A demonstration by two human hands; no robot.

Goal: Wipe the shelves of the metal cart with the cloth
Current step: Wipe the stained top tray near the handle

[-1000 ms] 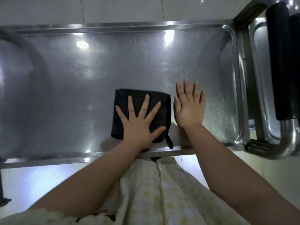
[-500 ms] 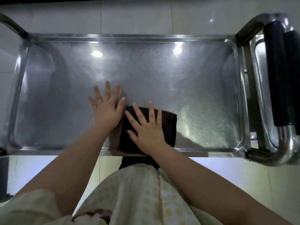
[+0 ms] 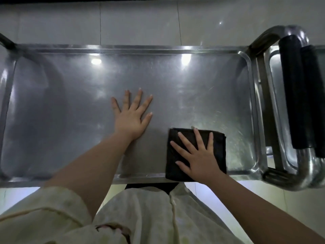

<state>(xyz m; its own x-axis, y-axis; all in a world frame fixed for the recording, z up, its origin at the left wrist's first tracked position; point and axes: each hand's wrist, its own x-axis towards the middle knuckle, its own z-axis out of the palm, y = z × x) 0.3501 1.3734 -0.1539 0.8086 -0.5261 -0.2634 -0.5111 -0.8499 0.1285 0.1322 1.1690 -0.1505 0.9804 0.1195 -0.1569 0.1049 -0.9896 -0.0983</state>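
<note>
The metal cart's top shelf [image 3: 70, 111] is a shiny steel tray with a raised rim, and it fills the view. A folded black cloth [image 3: 219, 147] lies flat on it near the front rim, right of centre. My right hand [image 3: 198, 155] presses down on the cloth with fingers spread. My left hand [image 3: 131, 117] rests flat on the bare steel at the shelf's middle, fingers apart, holding nothing. A gap of bare metal separates the left hand from the cloth.
At the cart's right end is a bent steel push handle with black foam grips [image 3: 295, 92]. Part of a lower shelf [image 3: 276, 103] shows beneath it. Pale floor tiles [image 3: 140, 22] lie beyond the far rim. My light shirt is below the front rim.
The cloth passed from under my left hand to under my right. My right hand then slid it rightward along the front rim, while my left hand settled flat on the shelf's middle.
</note>
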